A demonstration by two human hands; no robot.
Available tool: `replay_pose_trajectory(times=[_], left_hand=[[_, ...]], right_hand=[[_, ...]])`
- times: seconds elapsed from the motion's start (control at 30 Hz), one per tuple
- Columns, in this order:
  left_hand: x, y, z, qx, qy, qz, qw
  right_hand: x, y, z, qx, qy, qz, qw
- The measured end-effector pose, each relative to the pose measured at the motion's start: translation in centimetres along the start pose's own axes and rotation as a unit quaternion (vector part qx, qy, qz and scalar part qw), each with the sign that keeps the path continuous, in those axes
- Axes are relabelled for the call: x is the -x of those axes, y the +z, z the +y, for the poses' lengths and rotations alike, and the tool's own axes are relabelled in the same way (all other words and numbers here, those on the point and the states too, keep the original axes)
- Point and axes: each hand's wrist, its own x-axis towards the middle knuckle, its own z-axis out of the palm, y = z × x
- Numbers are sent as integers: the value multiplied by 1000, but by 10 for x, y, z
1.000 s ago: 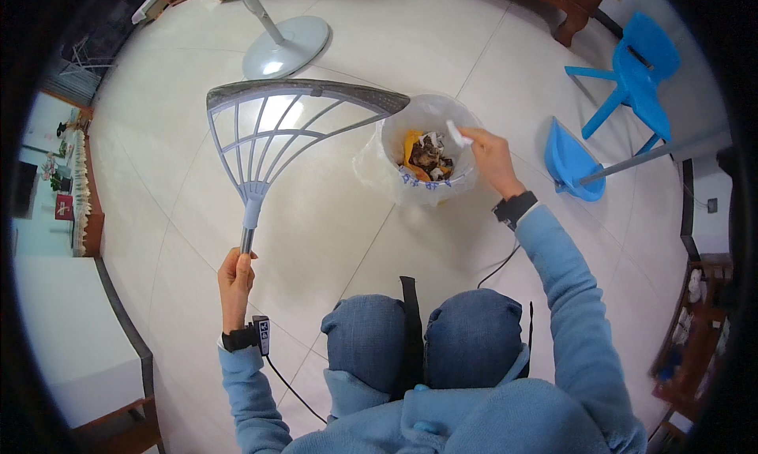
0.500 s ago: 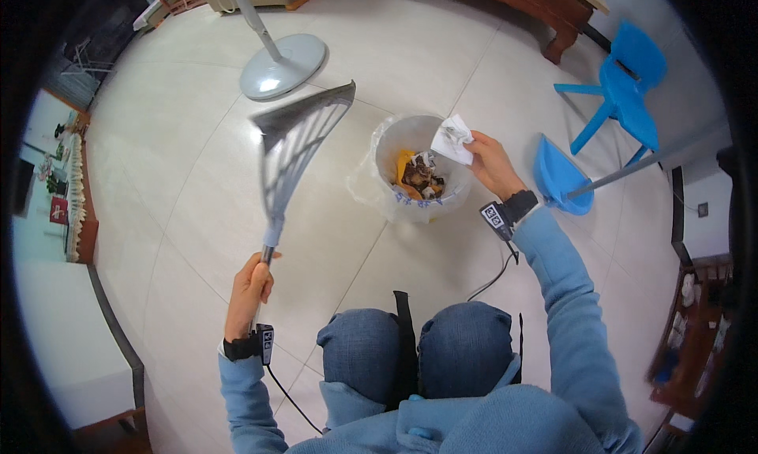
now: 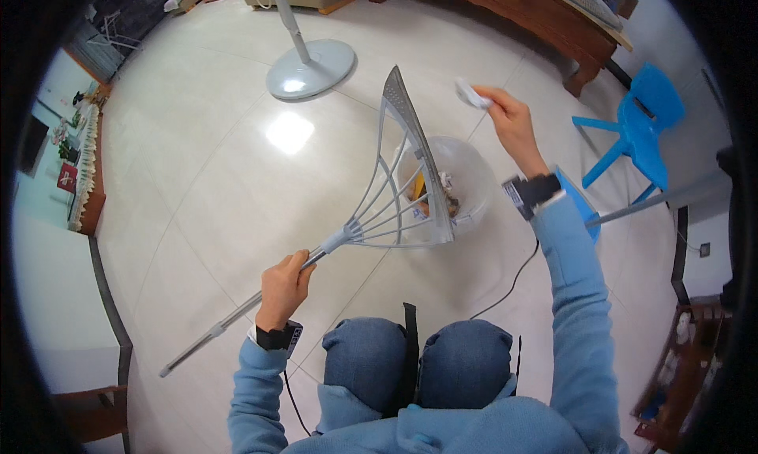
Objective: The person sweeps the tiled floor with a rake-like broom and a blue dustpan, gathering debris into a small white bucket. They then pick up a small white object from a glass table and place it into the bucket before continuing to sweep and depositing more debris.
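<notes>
- Head view, left hand: the left hand [image 3: 286, 290] wraps its fingers around the handle of a mop [image 3: 338, 238], just behind the collar. This hold close to the head probably helps steer the frame with little wrist effort.
- Head view, mop: from the left grip, the ribbed frame fans out ahead and to the right, ending in a dark strip [image 3: 404, 110]. The rest of the handle extends behind the grip, down to the left; whether its end touches the floor cannot be told.
- Head view, right hand: the right hand [image 3: 517, 130] pinches a crumpled white tissue [image 3: 471, 93] at its fingertips. The light pinch suits a thin, soft item and probably limits contact with its surface.
- Head view, bin: a lined bin [image 3: 471, 170] stands below and to the left of the right grip, within reach of both hands. The mop frame overlaps its left side; touching or apart cannot be told. Rubbish [image 3: 451, 201] lies inside.
- Head view, surroundings: a blue dustpan [image 3: 584, 207] lies beyond the right sleeve, partly hidden. A blue chair [image 3: 643, 134] stands to the right of the right grip.
</notes>
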Motion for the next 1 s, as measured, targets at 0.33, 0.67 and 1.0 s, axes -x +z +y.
replay_pose_trajectory(times=[0.33,0.67,1.0], left_hand=[[-8,-8,12,-145,56,44,987],[-5,2,1,-144,47,104,983],[2,23,-15,-128,15,113,985]], right_hand=[[-31,53,-16,121,-201,-95,967],[25,71,-3,-12,-15,-148,989],[99,85,13,-33,22,-147,988]])
